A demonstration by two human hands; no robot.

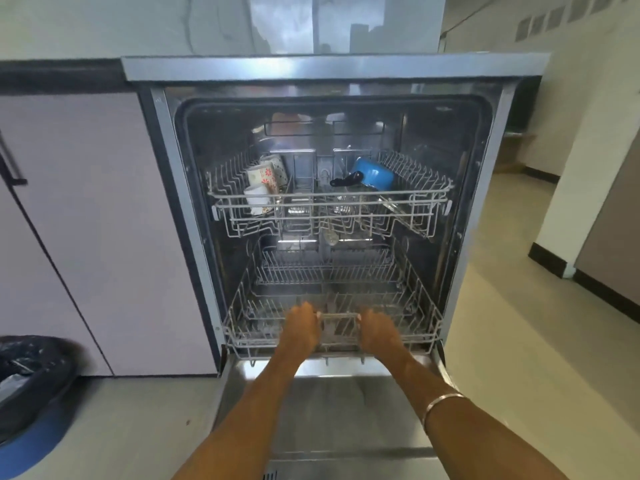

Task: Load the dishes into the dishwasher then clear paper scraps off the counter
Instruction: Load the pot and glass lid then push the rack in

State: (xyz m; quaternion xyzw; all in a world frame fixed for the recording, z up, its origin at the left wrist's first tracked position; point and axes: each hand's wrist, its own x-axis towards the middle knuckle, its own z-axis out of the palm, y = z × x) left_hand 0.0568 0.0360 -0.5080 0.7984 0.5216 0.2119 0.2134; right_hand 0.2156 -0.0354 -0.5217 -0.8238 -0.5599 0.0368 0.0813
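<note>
The dishwasher [166, 168] stands open in front of me, its door [332, 410] folded flat below my arms. My left hand [300, 329] and my right hand [378, 330] both grip the front rail of the lower rack [242, 327], which holds no dishes that I can see. The upper rack [415, 202] sits inside the tub. On its left stand patterned cups [265, 180]. On its right lies a blue pot [374, 173] with a black handle.
A bin lined with a black bag [31, 375] stands on the floor at lower left. Pale cabinet doors [86, 220] flank the dishwasher on the left. Open floor [519, 306] runs past on the right.
</note>
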